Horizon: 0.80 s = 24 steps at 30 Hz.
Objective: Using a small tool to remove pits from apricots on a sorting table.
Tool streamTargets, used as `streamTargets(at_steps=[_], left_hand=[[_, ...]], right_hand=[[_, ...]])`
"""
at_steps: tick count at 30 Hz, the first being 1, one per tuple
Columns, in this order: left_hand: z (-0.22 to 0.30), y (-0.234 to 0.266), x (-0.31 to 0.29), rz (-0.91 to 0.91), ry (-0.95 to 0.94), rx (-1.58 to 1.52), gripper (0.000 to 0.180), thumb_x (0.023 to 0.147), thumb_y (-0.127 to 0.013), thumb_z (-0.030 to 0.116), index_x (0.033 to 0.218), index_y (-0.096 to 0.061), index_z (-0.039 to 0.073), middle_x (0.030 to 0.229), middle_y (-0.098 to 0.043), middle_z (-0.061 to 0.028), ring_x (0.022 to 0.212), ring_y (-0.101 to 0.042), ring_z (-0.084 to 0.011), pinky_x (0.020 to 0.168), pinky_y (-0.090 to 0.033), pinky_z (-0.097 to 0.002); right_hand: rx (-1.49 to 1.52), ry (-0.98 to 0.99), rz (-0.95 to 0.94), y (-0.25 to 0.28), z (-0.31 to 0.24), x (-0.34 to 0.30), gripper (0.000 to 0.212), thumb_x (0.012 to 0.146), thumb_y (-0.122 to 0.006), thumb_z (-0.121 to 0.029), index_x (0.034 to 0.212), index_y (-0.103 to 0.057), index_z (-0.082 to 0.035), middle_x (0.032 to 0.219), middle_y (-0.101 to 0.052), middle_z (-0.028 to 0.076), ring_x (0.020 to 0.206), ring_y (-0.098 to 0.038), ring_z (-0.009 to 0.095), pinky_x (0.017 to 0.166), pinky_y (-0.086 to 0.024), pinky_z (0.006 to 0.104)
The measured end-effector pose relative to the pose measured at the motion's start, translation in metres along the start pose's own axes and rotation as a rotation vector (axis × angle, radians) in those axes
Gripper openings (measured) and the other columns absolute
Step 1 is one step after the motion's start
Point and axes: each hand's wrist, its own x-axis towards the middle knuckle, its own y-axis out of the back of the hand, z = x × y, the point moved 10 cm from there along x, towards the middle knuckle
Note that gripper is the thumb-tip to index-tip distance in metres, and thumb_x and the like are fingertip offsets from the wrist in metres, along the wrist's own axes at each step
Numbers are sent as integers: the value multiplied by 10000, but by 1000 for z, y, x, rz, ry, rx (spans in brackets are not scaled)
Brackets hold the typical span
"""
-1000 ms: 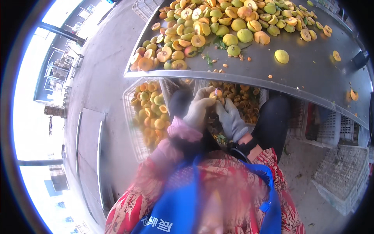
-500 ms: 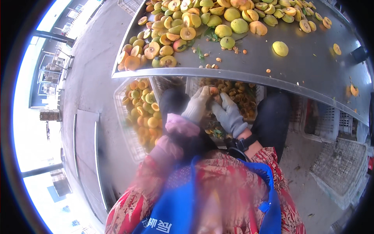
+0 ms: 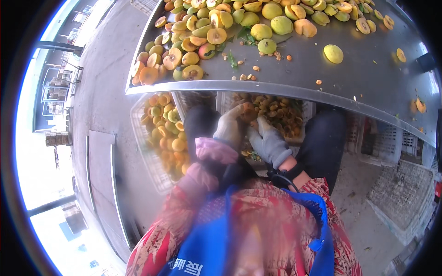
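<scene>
Between my knees, under the table's front edge, I hold both gloved hands close together. My left hand [image 3: 229,128] has its fingers wrapped round an orange-brown peach half [image 3: 248,112]. Just right of it, my right hand [image 3: 268,141] is closed, its fingertips near the peach half; whatever is between those fingers is hidden. Below and beyond the hands stands a crate [image 3: 301,134] with hollowed peach halves [image 3: 271,108]. At my left, a white crate [image 3: 148,171] contains yellow and orange peach halves [image 3: 178,145].
A metal table [image 3: 304,60] spans the far side, with a heap of cut peaches [image 3: 216,34] at its left and middle. Loose pits [image 3: 248,77] and a single peach [image 3: 333,54] lie nearer its front. Stacked crates [image 3: 403,198] stand on the floor at right.
The peach half in my left hand shows more of its side, and my right fingertips have drawn slightly down from it. The whole view has shifted slightly.
</scene>
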Motion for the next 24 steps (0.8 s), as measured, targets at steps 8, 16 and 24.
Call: streamTargets(at_steps=[8, 16, 24], left_hand=[[9, -7, 10, -23, -150, -254, 272, 919, -551, 224, 1099, -593, 25, 969, -632, -96, 838, -622, -219, 694, -527, -352], [8, -4, 16, -10, -193, -197, 312, 936, -556, 235, 1143, -600, 6, 1029, -645, -97, 897, -637, -201, 747, -541, -321], [24, 8, 16, 217, -353, 108, 400, 922, -582, 373, 1040, -635, -5, 894, -654, -86, 706, -640, -165, 565, -537, -261]], right_hand=[[184, 60, 105, 0, -9, -1, 330, 902, -551, -347, 999, -545, -31, 921, -624, 255, 896, -582, 453, 752, -472, 448], [183, 80, 123, -8, -5, 9, 279, 908, -556, -269, 1006, -542, -9, 916, -608, 284, 887, -588, 450, 761, -468, 451], [247, 71, 69, -10, -2, 15, 255, 924, -525, -226, 990, -562, 18, 939, -616, 270, 859, -593, 431, 758, -467, 433]])
